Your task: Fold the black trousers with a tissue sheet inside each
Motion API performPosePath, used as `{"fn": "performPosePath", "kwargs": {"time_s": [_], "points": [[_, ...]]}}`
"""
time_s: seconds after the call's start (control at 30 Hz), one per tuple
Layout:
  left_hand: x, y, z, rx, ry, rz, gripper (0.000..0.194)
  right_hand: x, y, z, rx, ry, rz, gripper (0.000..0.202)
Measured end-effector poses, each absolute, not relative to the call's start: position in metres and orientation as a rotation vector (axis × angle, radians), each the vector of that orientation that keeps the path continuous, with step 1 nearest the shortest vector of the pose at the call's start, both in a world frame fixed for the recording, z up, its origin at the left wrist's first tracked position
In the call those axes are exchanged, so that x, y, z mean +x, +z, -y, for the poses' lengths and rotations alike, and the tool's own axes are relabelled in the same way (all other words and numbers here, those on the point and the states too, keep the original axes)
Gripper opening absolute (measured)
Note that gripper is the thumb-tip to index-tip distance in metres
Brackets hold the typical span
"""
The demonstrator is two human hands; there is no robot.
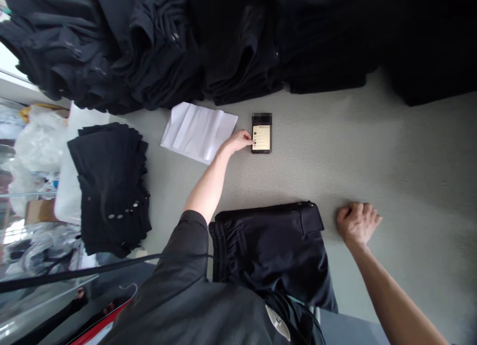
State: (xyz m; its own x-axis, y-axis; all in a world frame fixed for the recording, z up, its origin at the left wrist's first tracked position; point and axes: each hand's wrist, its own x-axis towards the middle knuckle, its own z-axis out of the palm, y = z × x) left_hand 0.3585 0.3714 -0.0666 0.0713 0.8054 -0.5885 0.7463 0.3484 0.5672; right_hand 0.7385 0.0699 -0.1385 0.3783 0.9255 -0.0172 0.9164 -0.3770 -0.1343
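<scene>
A smartphone (pixel 262 137) with a lit, pale yellow screen lies on the grey table, its upper part blurred out. At its lower left edge, the fingertips of my left hand (pixel 238 140) are pinched against it. White papers or plastic sheets (pixel 201 131) lie just left of that hand, partly covered by my wrist. My right hand (pixel 357 222) rests on the tabletop with its fingers curled in and nothing visible in them. Between my arms, at the near edge, lies a black garment (pixel 276 245) with a gathered elastic waistband.
Piles of folded dark garments (pixel 160 51) line the far side of the table (pixel 410 151). Another dark stack (pixel 114 186) with metal buttons sits at the left. Clear plastic bags (pixel 37 141) fill shelves beyond it. A black cord (pixel 93 270) crosses the lower left.
</scene>
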Motion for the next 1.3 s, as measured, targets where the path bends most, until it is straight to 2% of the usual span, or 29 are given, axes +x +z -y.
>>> {"fn": "performPosePath", "kwargs": {"time_s": [0.73,0.93,1.1,1.3], "points": [[0.35,-0.079,-0.376,1.45,0.081,-1.657,0.013,0.739,-0.139,-0.069,-2.473,0.105,1.702,0.017],[0.358,-0.077,-0.403,1.611,0.161,-1.817,0.024,0.74,-0.141,-0.069,-2.463,0.06,1.718,0.016],[0.37,-0.074,-0.418,1.615,0.067,-1.827,0.033,0.74,-0.141,-0.069,-2.492,0.064,1.727,0.014],[0.371,-0.071,-0.418,1.659,0.001,-1.847,0.026,0.742,-0.144,-0.067,-2.493,0.024,1.765,0.016]]}}
